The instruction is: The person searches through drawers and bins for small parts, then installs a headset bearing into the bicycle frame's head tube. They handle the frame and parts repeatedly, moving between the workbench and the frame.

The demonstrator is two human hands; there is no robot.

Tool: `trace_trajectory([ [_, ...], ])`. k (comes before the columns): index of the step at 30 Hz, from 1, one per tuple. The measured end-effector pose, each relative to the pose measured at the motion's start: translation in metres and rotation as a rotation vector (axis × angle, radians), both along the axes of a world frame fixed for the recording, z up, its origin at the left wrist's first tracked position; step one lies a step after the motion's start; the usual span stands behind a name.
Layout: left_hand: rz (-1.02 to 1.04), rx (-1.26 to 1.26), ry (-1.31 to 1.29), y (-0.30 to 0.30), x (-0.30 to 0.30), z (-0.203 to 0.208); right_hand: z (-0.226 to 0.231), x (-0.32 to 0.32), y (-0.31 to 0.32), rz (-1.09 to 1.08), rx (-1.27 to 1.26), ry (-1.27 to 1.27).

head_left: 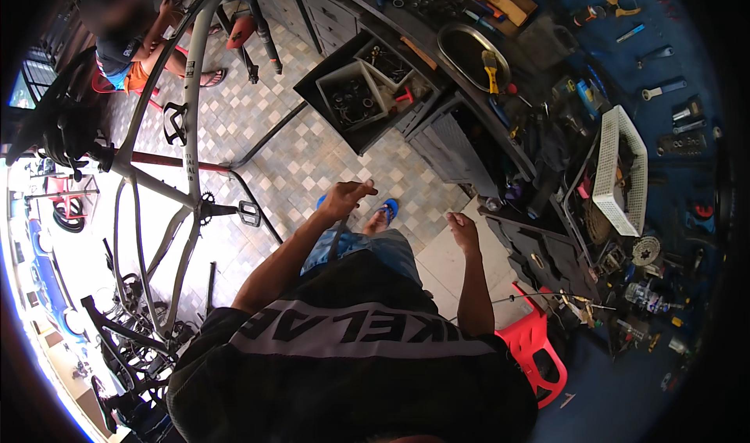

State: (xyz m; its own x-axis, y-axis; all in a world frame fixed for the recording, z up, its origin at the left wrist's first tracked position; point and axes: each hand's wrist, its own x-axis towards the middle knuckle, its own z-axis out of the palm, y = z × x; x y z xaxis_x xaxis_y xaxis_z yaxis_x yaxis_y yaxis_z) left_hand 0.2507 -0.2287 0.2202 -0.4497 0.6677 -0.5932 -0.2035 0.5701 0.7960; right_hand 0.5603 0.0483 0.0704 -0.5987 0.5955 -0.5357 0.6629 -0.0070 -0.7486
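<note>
My left hand (349, 201) is held out in front of me above the tiled floor, its fingers pinched together toward the right. A narrow greyish strip shows just below it; whether the hand holds it I cannot tell. Farther right, my right hand (463, 230) is closed, fingers curled in, near the dark cabinet. What either hand has in it, if anything, is too small to make out. A thin dark cable (531, 294) runs past my right forearm toward the bench. To the left of my left hand stands a grey bicycle frame (193, 91) with a crank and pedal (248, 214).
An open drawer (361, 142) holding grey bins of small parts juts out ahead. Along the right runs a cluttered workbench with a metal tray (449, 41) and a white basket (601, 169). A red plastic chair (539, 349) stands lower right. A person (129, 52) sits far left.
</note>
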Motion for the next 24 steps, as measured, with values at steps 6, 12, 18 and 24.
trace_trajectory([
  [6, -0.205, 0.034, 0.292, 0.035, -0.015, -0.02, -0.008, 0.012, -0.004, -0.063, 0.004, 0.025],
  [12, -0.275, 0.061, 0.479, 0.068, -0.069, -0.039, 0.003, -0.001, -0.031, 0.184, 0.022, -0.268],
  [18, -0.54, -0.147, 0.808, 0.101, -0.189, -0.097, 0.026, -0.059, -0.027, 0.23, 0.141, -0.295],
  [24, -0.449, -0.365, 0.876, 0.138, -0.256, -0.151, 0.087, -0.17, -0.042, 0.186, 0.165, -0.286],
])
